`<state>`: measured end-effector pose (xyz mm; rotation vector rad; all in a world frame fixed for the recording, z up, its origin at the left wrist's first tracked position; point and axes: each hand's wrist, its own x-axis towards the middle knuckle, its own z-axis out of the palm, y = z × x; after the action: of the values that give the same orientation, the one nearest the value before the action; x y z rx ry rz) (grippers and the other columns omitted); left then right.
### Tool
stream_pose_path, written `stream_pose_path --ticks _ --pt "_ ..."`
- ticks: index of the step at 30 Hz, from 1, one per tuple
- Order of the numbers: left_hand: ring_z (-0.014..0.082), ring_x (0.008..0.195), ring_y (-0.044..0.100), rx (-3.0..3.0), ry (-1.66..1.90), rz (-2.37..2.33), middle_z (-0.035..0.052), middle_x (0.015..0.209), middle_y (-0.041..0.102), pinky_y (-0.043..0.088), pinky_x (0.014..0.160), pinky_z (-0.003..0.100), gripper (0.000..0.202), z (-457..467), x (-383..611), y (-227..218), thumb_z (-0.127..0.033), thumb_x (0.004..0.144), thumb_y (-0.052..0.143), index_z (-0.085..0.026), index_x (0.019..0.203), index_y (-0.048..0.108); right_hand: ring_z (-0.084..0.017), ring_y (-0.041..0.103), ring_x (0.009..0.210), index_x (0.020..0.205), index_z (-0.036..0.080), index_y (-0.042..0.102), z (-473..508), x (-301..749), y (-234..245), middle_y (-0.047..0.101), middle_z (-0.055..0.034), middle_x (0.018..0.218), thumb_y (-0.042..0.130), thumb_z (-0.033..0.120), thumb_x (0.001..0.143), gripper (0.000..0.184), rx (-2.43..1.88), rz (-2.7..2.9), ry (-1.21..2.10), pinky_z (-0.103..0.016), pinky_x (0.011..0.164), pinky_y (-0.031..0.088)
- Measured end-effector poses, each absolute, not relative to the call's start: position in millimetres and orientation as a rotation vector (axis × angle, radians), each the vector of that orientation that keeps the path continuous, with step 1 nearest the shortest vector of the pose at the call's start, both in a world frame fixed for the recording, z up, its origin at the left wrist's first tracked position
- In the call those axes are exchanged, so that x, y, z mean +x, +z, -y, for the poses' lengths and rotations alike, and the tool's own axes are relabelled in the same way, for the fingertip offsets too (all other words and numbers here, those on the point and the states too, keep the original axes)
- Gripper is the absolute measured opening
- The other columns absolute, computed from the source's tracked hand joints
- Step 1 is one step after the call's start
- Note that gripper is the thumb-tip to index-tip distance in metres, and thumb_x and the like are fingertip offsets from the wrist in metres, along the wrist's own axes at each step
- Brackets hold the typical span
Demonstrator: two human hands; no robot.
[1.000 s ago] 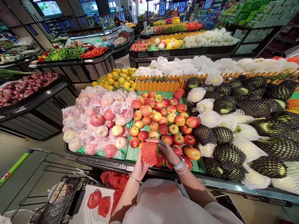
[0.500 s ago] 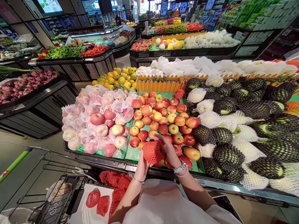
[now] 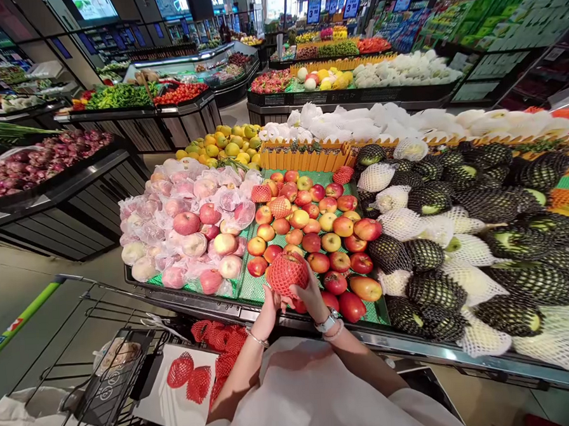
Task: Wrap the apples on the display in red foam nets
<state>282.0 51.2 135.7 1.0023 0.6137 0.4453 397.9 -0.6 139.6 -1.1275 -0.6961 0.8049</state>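
Observation:
Between my two hands is an apple [image 3: 288, 275] wrapped in a red foam net, with a little of its skin bare at the top. My right hand [image 3: 312, 295] is closed round its right and lower side. My left hand [image 3: 269, 306] supports it from below on the left, some fingers hidden beneath it. Loose red and yellow apples [image 3: 330, 243] lie on the green tray lining [image 3: 250, 285] just beyond. Several red foam nets [image 3: 227, 340] are heaped near my left forearm, and more nets [image 3: 182, 369] rest on a white box lid [image 3: 173, 403].
Pale pink apples [image 3: 186, 223], many in clear wrap, lie left of the red ones. On the right are dark-netted melons [image 3: 436, 293] and white-netted fruit [image 3: 491, 329]. A wire cart [image 3: 74, 306] with a green handle [image 3: 23, 321] stands at lower left.
My right hand has come down from beside the apple and closed round its lower right. The netted apple has risen slightly and turned, its bare top now showing.

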Motion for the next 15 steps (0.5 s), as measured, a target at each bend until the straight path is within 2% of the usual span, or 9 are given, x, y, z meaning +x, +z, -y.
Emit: stream_pose_path --ticks 1,3,6,8,10,12,15 --pt "0.0185 0.065 0.050 1.099 0.458 -0.632 0.0078 0.064 0.057 0.035 0.060 0.029 0.079 -54 277 134 -0.080 0.083 0.026 -0.013 0.079 0.068 -0.028 0.035 0.138 0.141 0.021 0.038 0 400 138 0.042 -0.0101 0.144 0.066 0.036 0.072 0.076 -1.085 0.656 0.839 -0.045 0.117 0.026" --pt "0.0191 0.072 0.051 1.247 0.622 -0.735 0.0075 0.071 0.058 0.038 0.071 0.030 0.071 -61 268 137 -0.075 0.086 0.029 -0.015 0.079 0.067 -0.028 0.040 0.135 0.141 0.020 0.037 0 403 133 0.044 -0.0111 0.143 0.060 0.042 0.079 0.070 -1.009 0.588 0.899 -0.045 0.114 0.032" --pt "0.0199 0.092 0.052 1.300 0.966 -0.898 0.0068 0.098 0.057 0.040 0.082 0.030 0.050 -71 261 150 -0.065 0.087 0.047 -0.018 0.095 0.060 -0.027 0.045 0.130 0.139 0.020 0.041 3 404 126 0.048 -0.0110 0.139 0.058 0.045 0.083 0.063 -1.010 0.563 0.932 -0.046 0.113 0.034" --pt "0.0208 0.108 0.051 1.273 1.010 -0.875 0.0074 0.115 0.053 0.041 0.091 0.032 0.046 -74 261 160 -0.059 0.086 0.054 -0.020 0.111 0.054 -0.028 0.044 0.131 0.136 0.018 0.044 6 402 124 0.049 -0.0110 0.138 0.064 0.045 0.079 0.066 -1.074 0.546 0.922 -0.046 0.115 0.030" --pt "0.0219 0.125 0.044 1.327 0.890 -0.753 0.0087 0.132 0.047 0.034 0.105 0.034 0.052 -74 263 170 -0.054 0.087 0.056 -0.021 0.126 0.047 -0.029 0.042 0.132 0.137 0.017 0.044 7 398 124 0.048 -0.0121 0.139 0.069 0.046 0.074 0.074 -1.097 0.545 0.938 -0.046 0.116 0.030" --pt "0.0231 0.136 0.033 1.421 0.718 -0.615 0.0098 0.146 0.037 0.022 0.115 0.035 0.063 -72 265 177 -0.046 0.086 0.061 -0.021 0.139 0.039 -0.029 0.045 0.131 0.139 0.019 0.042 7 394 125 0.047 -0.0129 0.140 0.068 0.050 0.075 0.076 -1.051 0.560 1.001 -0.045 0.112 0.036" --pt "0.0261 0.143 0.022 1.547 0.555 -0.501 0.0107 0.154 0.024 0.014 0.119 0.037 0.084 -67 263 184 -0.032 0.077 0.074 -0.021 0.147 0.031 -0.026 0.051 0.127 0.140 0.022 0.042 6 392 128 0.049 -0.0117 0.140 0.049 0.059 0.086 0.066 -0.973 0.622 1.085 -0.046 0.105 0.045"
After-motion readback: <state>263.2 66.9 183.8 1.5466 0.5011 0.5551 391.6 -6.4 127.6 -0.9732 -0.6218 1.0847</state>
